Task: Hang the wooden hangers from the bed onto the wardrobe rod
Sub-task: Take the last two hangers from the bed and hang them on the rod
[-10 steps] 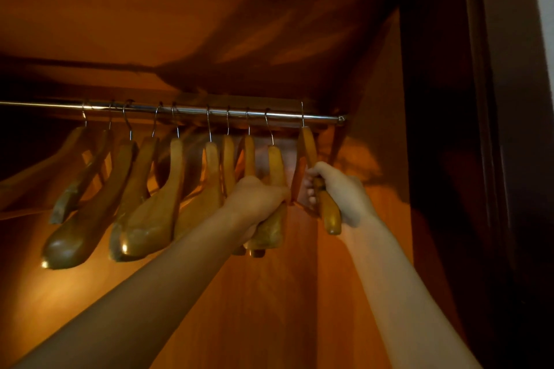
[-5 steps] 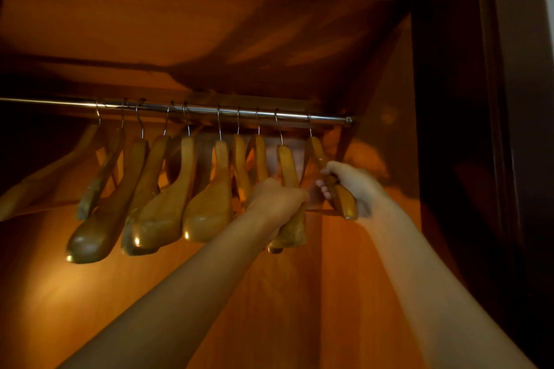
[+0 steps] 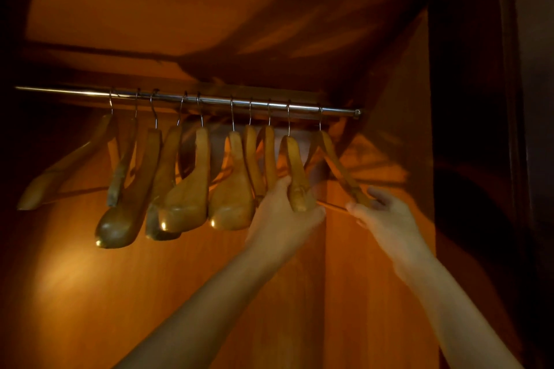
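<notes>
A chrome wardrobe rod (image 3: 209, 100) runs across the cupboard with several wooden hangers (image 3: 186, 189) hooked on it by metal hooks. My left hand (image 3: 284, 216) grips the lower end of the second hanger from the right (image 3: 295, 168). My right hand (image 3: 380, 216) holds the lower arm of the rightmost hanger (image 3: 332, 159), which hangs near the rod's right end; its fingers look loosely curled around the wood and are a little blurred.
A wooden shelf (image 3: 209, 9) sits above the rod with something pale on top. The wardrobe's right side wall (image 3: 386, 129) stands close to the last hanger. A dark door frame (image 3: 479, 129) lies further right. The orange back panel fills the space below.
The view has tilted so the rod sits lower and further right in frame. My right hand slid down to the tip of the rightmost hanger and its grip loosened. My left hand keeps its hanger.
</notes>
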